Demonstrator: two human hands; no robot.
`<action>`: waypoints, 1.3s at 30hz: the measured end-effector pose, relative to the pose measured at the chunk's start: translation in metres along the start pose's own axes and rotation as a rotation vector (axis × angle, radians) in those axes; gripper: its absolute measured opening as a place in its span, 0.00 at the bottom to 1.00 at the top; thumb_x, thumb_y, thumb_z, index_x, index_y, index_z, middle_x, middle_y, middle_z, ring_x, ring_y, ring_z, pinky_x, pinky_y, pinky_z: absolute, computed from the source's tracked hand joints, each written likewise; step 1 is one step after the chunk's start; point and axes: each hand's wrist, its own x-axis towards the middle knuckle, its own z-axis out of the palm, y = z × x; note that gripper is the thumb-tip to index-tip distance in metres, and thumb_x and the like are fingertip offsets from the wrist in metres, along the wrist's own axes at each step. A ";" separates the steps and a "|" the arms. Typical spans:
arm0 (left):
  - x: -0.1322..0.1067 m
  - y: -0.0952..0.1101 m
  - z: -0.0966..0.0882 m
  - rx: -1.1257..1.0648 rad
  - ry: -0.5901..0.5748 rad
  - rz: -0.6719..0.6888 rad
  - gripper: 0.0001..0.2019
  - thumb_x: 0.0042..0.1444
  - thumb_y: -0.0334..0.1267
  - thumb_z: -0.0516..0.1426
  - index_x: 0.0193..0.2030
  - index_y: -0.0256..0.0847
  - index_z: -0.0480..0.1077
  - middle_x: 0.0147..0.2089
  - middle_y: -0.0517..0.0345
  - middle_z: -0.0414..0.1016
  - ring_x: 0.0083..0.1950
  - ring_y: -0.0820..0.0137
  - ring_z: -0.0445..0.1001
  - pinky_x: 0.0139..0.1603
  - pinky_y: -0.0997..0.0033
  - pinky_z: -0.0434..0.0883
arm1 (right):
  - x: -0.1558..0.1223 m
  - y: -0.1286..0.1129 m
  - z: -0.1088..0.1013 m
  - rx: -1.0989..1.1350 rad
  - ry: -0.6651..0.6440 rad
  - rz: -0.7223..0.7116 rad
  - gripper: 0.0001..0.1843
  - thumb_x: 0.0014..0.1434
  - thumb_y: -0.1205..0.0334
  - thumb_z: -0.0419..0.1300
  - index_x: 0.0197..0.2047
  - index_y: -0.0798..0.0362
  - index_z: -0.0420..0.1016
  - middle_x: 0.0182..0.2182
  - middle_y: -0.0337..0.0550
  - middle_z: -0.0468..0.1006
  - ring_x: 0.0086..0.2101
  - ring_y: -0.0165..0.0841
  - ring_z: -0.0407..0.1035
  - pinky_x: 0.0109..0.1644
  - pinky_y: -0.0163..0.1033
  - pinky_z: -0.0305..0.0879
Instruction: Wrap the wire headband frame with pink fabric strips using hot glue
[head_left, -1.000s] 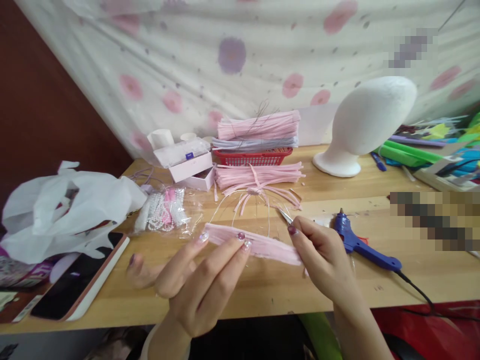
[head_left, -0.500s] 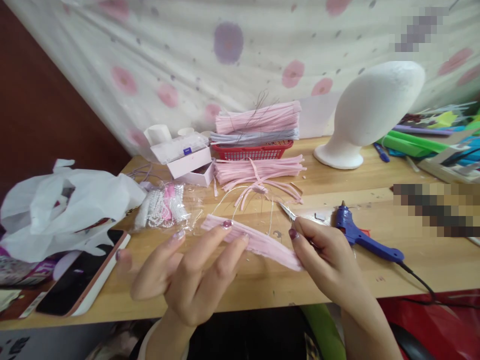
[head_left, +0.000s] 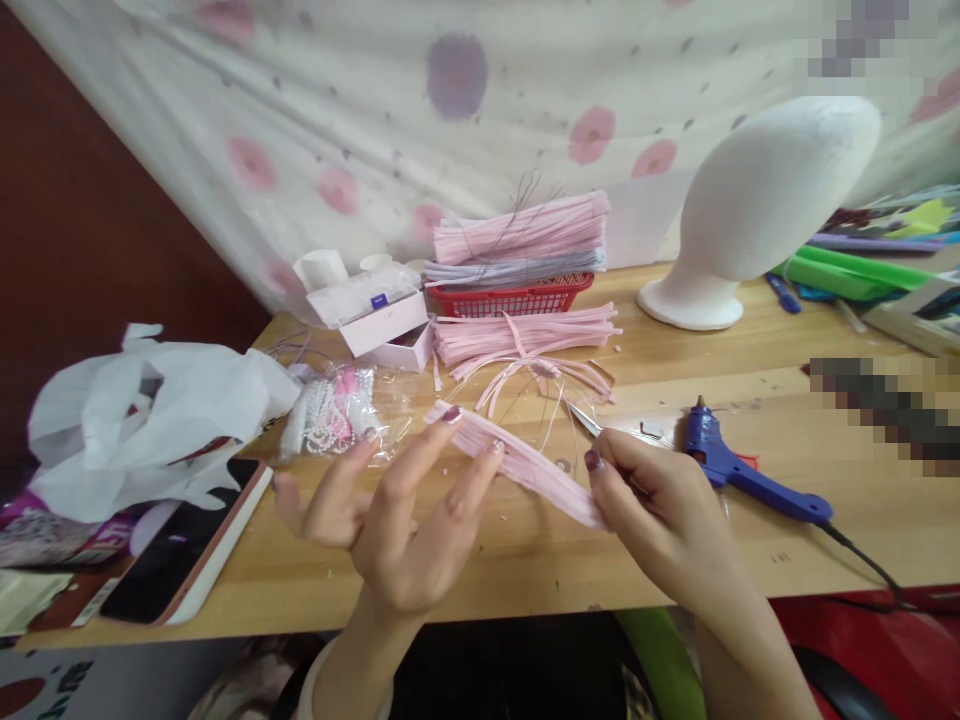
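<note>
A flat band of pink fuzzy stems laid side by side (head_left: 536, 468) is held slanting above the table. My right hand (head_left: 652, 510) is closed, thumb and fingers pinching the band's right end. Scissors blades (head_left: 583, 418) stick out just beyond those fingers; whether the hand also holds the scissors, I cannot tell. My left hand (head_left: 409, 525) has its fingers spread, two fingertips resting on top of the band's left part. The other left fingers stretch out in the air. Behind the band, thin pale cords (head_left: 559, 425) loop over the table.
Beyond lies a tied bundle of pink stems (head_left: 555, 333), before a red basket (head_left: 517, 300) stacked with stems. A blue glue gun (head_left: 739, 475) is right; a white foam head (head_left: 765, 200) stands behind. Left are bagged pearl beads (head_left: 337, 415), a phone (head_left: 184, 550) and a white plastic bag (head_left: 165, 400).
The camera view has shifted slightly, moving most things a little to the right. My left fingertips still rest on the band, and my right hand keeps its pinch.
</note>
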 end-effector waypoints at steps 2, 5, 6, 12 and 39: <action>0.002 -0.001 -0.001 0.091 0.033 0.062 0.12 0.54 0.32 0.67 0.44 0.52 0.79 0.41 0.53 0.81 0.51 0.55 0.69 0.59 0.44 0.64 | 0.000 0.001 0.001 0.016 0.036 0.011 0.18 0.64 0.66 0.51 0.23 0.49 0.51 0.17 0.30 0.55 0.18 0.24 0.53 0.22 0.34 0.47; -0.002 -0.001 -0.010 0.181 0.026 0.067 0.14 0.50 0.30 0.69 0.42 0.48 0.78 0.39 0.52 0.79 0.50 0.54 0.67 0.58 0.46 0.64 | 0.000 0.002 0.003 0.040 0.077 0.020 0.19 0.66 0.65 0.51 0.23 0.49 0.51 0.17 0.30 0.54 0.18 0.25 0.53 0.22 0.34 0.47; -0.006 0.001 -0.015 0.160 0.018 0.021 0.15 0.48 0.28 0.69 0.41 0.47 0.77 0.39 0.52 0.77 0.48 0.56 0.68 0.55 0.48 0.66 | -0.001 0.003 0.004 0.051 0.084 0.017 0.20 0.67 0.65 0.51 0.23 0.49 0.51 0.17 0.30 0.54 0.19 0.25 0.53 0.23 0.35 0.47; -0.039 0.042 -0.026 -0.672 -0.050 -0.897 0.05 0.57 0.38 0.64 0.37 0.41 0.75 0.31 0.58 0.72 0.33 0.68 0.73 0.34 0.69 0.72 | -0.005 0.010 0.012 0.106 0.129 -0.012 0.20 0.67 0.65 0.52 0.23 0.49 0.53 0.18 0.31 0.55 0.19 0.26 0.52 0.23 0.35 0.48; -0.004 0.086 0.000 -0.999 -0.050 -1.440 0.06 0.53 0.40 0.66 0.31 0.40 0.80 0.32 0.54 0.83 0.36 0.65 0.80 0.43 0.68 0.76 | -0.016 -0.015 0.019 0.240 0.217 0.186 0.23 0.72 0.51 0.51 0.26 0.50 0.67 0.22 0.36 0.69 0.24 0.29 0.64 0.28 0.35 0.58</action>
